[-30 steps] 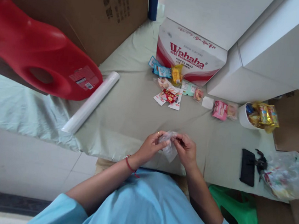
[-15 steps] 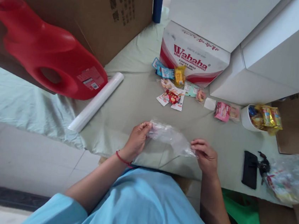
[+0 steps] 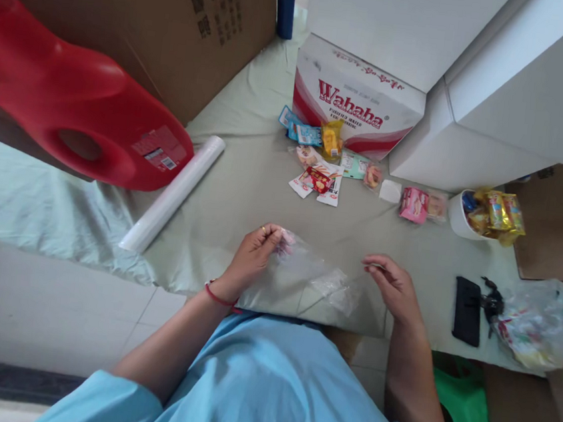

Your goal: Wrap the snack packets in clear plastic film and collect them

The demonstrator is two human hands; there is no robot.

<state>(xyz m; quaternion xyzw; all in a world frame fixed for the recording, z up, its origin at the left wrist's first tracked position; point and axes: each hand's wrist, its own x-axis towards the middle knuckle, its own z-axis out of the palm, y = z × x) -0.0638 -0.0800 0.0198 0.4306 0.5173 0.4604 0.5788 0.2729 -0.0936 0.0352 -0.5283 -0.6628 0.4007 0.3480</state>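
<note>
A clear plastic bag (image 3: pixel 322 272) stretches down and to the right above the cloth-covered table. My left hand (image 3: pixel 256 252) pinches its upper left end between thumb and fingers; something pinkish shows through the film beside the fingertips. The bag's far end hangs loose and crumpled. Just right of that loose end is my right hand (image 3: pixel 397 287), apart from the bag, its fingers stretched to the left with a small gap to the thumb and nothing visible between them. Beyond both hands lie wrapped snacks, among them a red packet (image 3: pixel 316 180) on white ones and a yellow packet (image 3: pixel 332 139).
A white roll (image 3: pixel 173 193) lies beside a large red jug (image 3: pixel 95 111) on the left. Cartons, one a Wahaba box (image 3: pixel 356 101), stand behind. To the right are a pink packet (image 3: pixel 413 205), a white tub (image 3: pixel 461 220) of snacks, a black phone (image 3: pixel 467 311) and a plastic bag (image 3: pixel 534 325).
My right hand has let go of the bag's right end and moved slightly right. That end now droops. The left hand keeps its pinch and has shifted a little left in view.
</note>
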